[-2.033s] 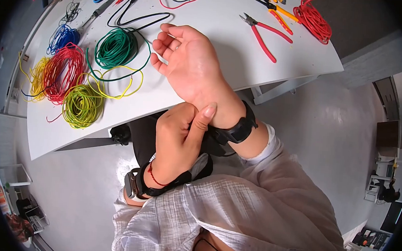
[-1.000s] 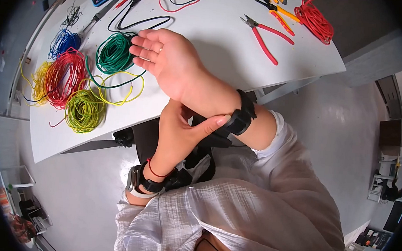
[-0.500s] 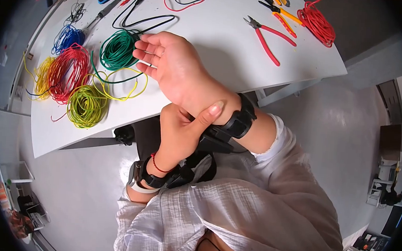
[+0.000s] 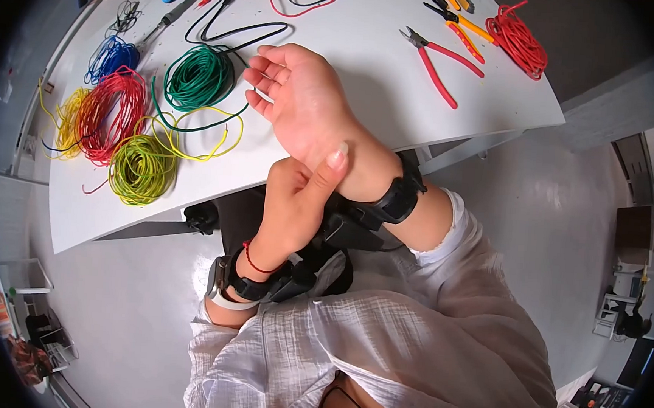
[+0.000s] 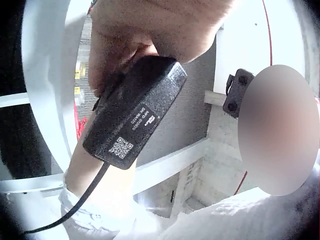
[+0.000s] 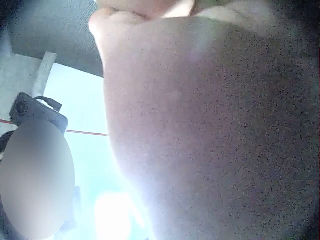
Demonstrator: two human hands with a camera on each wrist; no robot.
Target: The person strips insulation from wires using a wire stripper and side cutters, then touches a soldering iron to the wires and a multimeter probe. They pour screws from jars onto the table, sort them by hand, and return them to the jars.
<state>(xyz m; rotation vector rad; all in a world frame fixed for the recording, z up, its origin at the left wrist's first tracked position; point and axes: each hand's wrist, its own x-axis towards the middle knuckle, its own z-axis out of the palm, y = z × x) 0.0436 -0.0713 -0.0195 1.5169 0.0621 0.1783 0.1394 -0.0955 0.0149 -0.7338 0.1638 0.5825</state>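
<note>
In the head view the left hand [image 4: 293, 208] grips the right wrist from below, its thumb lying across the inner side near the palm's base; its other fingers are mostly hidden. The right hand [image 4: 308, 100] is palm up over the table edge, fingers loosely bent, holding nothing. A black strap [image 4: 401, 200] circles the right forearm beyond the thumb. In the left wrist view a black box [image 5: 135, 112] with a cable hangs under the wrist, with skin close above it. Blurred skin [image 6: 210, 125] fills most of the right wrist view.
On the white table [image 4: 352, 54] are green wire [image 4: 199, 79], red wire [image 4: 112, 117], yellow-green wire [image 4: 141, 172] and blue wire [image 4: 112, 60] to the left. Red-handled cutters [image 4: 435, 69], orange-handled pliers [image 4: 472, 28] and another red coil [image 4: 516, 41] lie right. A soldering iron [image 4: 175, 13] lies at the back.
The left thumb moved from the wrist's base toward the black strap, then back toward the palm. The right hand shifted left over the green coil, then back right.
</note>
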